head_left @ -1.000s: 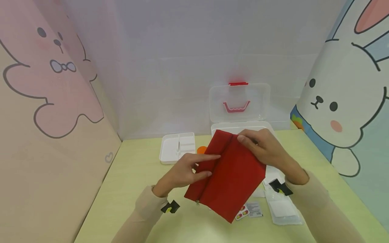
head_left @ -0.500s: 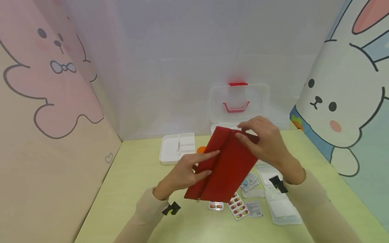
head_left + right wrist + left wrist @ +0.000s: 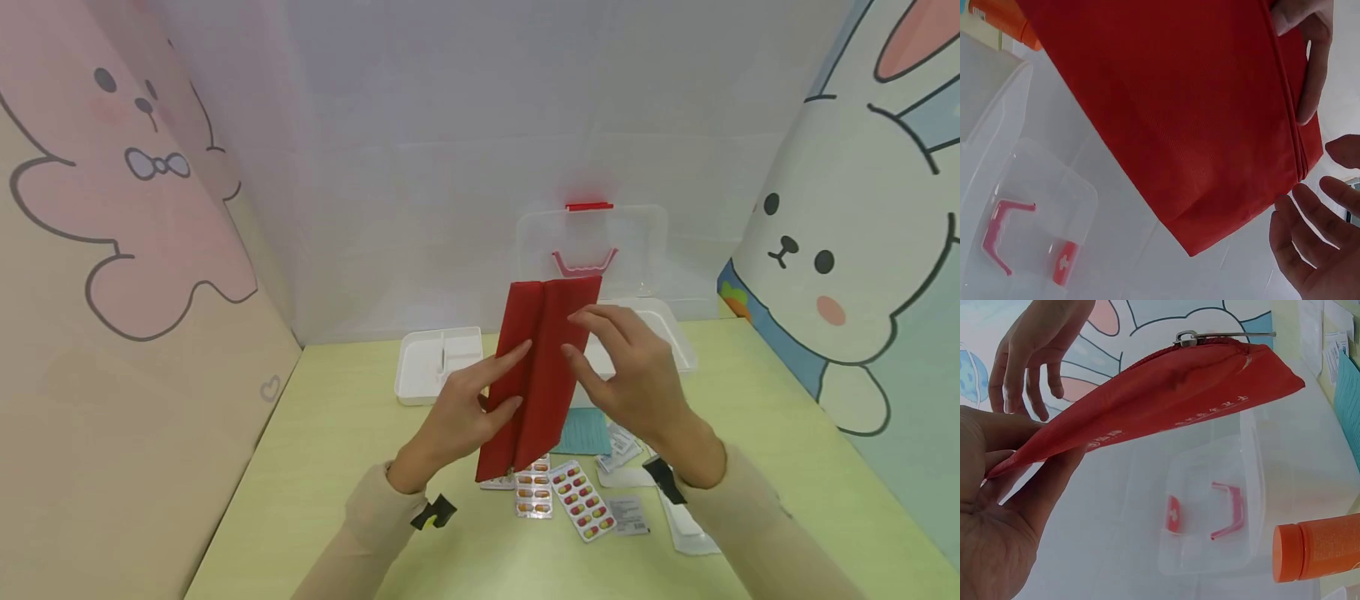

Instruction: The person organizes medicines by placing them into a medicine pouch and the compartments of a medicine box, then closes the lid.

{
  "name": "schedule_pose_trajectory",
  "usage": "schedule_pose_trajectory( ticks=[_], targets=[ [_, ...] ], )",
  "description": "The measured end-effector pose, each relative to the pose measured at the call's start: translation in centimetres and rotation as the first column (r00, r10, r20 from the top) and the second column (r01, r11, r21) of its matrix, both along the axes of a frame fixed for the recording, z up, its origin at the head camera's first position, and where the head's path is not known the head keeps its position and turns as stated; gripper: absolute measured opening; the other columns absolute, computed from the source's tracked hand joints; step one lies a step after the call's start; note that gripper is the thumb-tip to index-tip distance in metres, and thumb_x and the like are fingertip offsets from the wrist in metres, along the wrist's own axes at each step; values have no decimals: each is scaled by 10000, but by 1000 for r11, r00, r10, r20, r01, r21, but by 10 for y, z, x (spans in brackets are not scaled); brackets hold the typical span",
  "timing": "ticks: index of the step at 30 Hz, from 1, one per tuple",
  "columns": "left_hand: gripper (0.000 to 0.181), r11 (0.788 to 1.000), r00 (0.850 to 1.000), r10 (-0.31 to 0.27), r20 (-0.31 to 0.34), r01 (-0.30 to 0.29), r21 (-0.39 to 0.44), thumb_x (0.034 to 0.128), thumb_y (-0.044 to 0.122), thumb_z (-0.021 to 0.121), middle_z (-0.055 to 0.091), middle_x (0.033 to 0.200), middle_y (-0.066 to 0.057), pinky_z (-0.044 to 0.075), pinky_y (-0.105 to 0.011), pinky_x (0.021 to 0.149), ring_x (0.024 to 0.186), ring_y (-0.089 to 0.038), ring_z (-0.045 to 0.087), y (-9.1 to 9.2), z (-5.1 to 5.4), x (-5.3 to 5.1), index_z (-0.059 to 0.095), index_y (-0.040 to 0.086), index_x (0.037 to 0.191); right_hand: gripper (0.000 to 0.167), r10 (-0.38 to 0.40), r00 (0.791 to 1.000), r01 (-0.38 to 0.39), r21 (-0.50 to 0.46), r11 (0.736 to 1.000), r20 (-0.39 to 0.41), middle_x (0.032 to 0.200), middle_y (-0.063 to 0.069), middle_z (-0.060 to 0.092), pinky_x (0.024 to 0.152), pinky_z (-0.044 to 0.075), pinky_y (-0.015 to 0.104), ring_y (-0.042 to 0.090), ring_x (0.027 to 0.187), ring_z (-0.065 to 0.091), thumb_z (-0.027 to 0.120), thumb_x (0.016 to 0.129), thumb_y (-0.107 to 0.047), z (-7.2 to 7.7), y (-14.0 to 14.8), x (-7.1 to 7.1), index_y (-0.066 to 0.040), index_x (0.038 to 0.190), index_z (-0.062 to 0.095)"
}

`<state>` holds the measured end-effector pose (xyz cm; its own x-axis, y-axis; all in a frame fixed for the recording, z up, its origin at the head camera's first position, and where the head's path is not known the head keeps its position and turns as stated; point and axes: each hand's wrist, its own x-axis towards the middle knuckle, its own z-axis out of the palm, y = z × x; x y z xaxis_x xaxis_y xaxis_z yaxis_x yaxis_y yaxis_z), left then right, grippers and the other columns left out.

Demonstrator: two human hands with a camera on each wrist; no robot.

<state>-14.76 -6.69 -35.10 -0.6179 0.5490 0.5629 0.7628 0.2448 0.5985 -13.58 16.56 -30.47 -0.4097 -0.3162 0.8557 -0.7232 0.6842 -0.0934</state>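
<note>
A red zippered pouch (image 3: 551, 358) is held up over the table, its zipper running lengthwise near one side. My left hand (image 3: 461, 412) pinches the pouch along the left edge, forefinger and thumb on the near face, other fingers behind. The metal zipper pull (image 3: 1186, 339) and faint white print show in the left wrist view. My right hand (image 3: 637, 379) hovers by the pouch's right side with fingers spread and relaxed. In the right wrist view, the right hand's fingertips (image 3: 1283, 203) come close to the pouch's edge; touching cannot be told.
Below lie capsule blister packs (image 3: 583, 500), a teal sheet (image 3: 585, 432), foil sachets (image 3: 628, 515) and white packets. Behind stand a white divided tray (image 3: 420, 367), an orange bottle (image 3: 1329, 547) and a white box (image 3: 671, 325) with its clear lid (image 3: 645, 242) raised.
The right hand has let go of the pouch's upper right corner and moved down. The pouch has turned more upright and narrower to view, uncovering blister packs. The left hand keeps its hold.
</note>
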Motion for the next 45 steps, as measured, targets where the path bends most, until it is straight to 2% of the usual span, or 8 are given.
schedule_pose_trajectory(
  ticks=[8,17,21,28,34,37,41,45],
  targets=[
    [672,995,997,76,-22,-74,60,878,-20,670,595,1355,-132,574,-200,713,1056,-242,656,9,2,-2,427,109,1490,477,-40,992,35,39,999,123,1041,137,714,761,600,420,274,943,701,811,778,-188,-15,-23,2,-4,1160,593],
    [653,991,992,122,-45,-119,60,890,-10,661,577,1385,-128,580,-267,794,1101,-234,642,18,2,4,432,116,1488,546,-66,978,61,33,998,196,1029,111,721,710,599,340,217,867,703,839,766,-223,-23,-33,1,-16,1198,580],
    [646,989,988,137,-72,-133,61,881,-20,666,592,1360,-147,584,-283,793,1061,-243,655,17,2,6,443,90,1478,510,-64,977,59,30,998,204,968,89,732,635,573,307,185,798,689,834,772,-214,-24,-35,1,-26,1179,591],
    [637,979,973,194,-125,-185,84,877,-31,663,609,1330,-166,588,-300,791,1058,-261,673,18,-1,8,450,70,1469,381,-50,981,45,33,998,189,900,86,730,650,593,303,185,741,711,770,819,-109,-25,-37,0,-27,1137,577],
    [595,950,932,309,-190,-296,96,895,-4,650,626,1313,-141,580,-298,835,1070,-239,679,23,-1,15,474,85,1456,290,-98,985,88,80,993,140,921,108,717,610,590,308,191,647,676,733,818,-52,-30,-39,1,-41,1094,646],
    [576,934,905,357,-230,-342,104,897,3,646,630,1306,-140,578,-293,843,1042,-238,685,27,-1,18,489,81,1445,254,-133,980,120,94,988,146,925,105,707,607,588,312,188,642,664,735,825,-88,-33,-42,2,-53,1069,673],
    [561,920,884,393,-255,-377,112,901,5,645,630,1302,-146,582,-283,802,981,-250,704,32,-1,23,496,73,1438,232,-159,972,147,80,986,172,885,101,703,615,592,328,189,626,649,754,835,-125,-35,-46,1,-64,1040,664],
    [534,887,835,459,-303,-450,104,902,20,646,621,1328,-146,585,-271,767,914,-255,728,35,-1,26,518,64,1419,219,-162,964,153,58,987,210,871,114,708,651,601,364,222,645,665,746,852,-115,-37,-49,1,-64,1038,639]
  ],
)
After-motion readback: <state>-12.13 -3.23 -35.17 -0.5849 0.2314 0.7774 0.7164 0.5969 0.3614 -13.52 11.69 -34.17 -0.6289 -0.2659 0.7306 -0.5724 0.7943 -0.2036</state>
